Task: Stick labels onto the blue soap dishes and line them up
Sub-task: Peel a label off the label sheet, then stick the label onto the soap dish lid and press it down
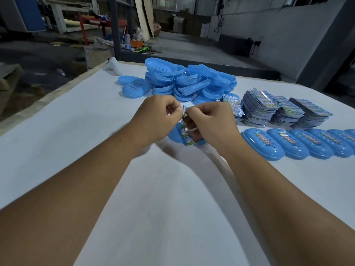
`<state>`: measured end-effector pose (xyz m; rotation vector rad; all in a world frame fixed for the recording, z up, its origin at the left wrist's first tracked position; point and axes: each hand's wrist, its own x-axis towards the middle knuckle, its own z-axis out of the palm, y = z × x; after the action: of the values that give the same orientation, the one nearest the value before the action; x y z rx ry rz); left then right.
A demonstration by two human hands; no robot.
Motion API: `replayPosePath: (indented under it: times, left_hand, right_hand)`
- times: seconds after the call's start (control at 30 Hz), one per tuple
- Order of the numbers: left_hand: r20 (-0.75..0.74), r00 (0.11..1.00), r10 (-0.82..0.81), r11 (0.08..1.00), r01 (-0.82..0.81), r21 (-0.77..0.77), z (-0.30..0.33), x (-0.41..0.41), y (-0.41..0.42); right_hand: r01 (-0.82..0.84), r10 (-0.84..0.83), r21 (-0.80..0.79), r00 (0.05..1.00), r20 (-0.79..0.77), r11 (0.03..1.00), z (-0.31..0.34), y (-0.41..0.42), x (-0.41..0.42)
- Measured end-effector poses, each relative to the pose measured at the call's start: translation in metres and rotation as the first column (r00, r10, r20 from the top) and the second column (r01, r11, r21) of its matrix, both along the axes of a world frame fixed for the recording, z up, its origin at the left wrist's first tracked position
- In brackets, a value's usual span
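Observation:
My left hand and my right hand meet above the middle of the white table, and both pinch a small printed label between their fingertips. Directly under them lies one blue soap dish, largely hidden by my right hand, with a printed label lying on it. A row of several labelled blue soap dishes runs along the right. A heap of unlabelled blue soap dishes sits at the back of the table.
Stacks of printed labels stand between the heap and the row. Two loose dishes lie left of the heap, and a white object rests at the far corner. The table's left edge drops to a cluttered workshop floor.

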<state>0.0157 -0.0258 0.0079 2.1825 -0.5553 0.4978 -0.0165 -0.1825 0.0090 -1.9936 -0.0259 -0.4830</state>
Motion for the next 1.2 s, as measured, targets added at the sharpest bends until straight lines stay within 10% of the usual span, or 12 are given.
replayPosePath:
  times: [0.43,0.83,1.03,1.2]
  left_hand:
    - [-0.085,0.996,-0.010,0.996,0.002,-0.094,-0.001,0.001,0.000]
    - [-0.256,0.934,0.248,0.963,-0.266,-0.038,0.001,0.012,0.021]
    - [-0.126,0.895,0.427,0.886,-0.387,0.254,0.005,0.018,0.037]
    - [0.056,0.847,0.529,0.653,-0.448,0.610,0.002,0.021,0.048]
  right_hand:
    - [-0.007,0.009,0.026,0.998,-0.062,1.000,0.003,-0.005,0.000]
    - [0.070,0.055,0.415,0.957,-0.283,0.907,0.006,-0.017,0.004]
    - [0.094,0.046,0.447,0.955,-0.292,0.890,0.006,-0.021,0.005]
    - [0.090,0.043,0.427,0.955,-0.292,0.900,0.004,-0.018,0.006]
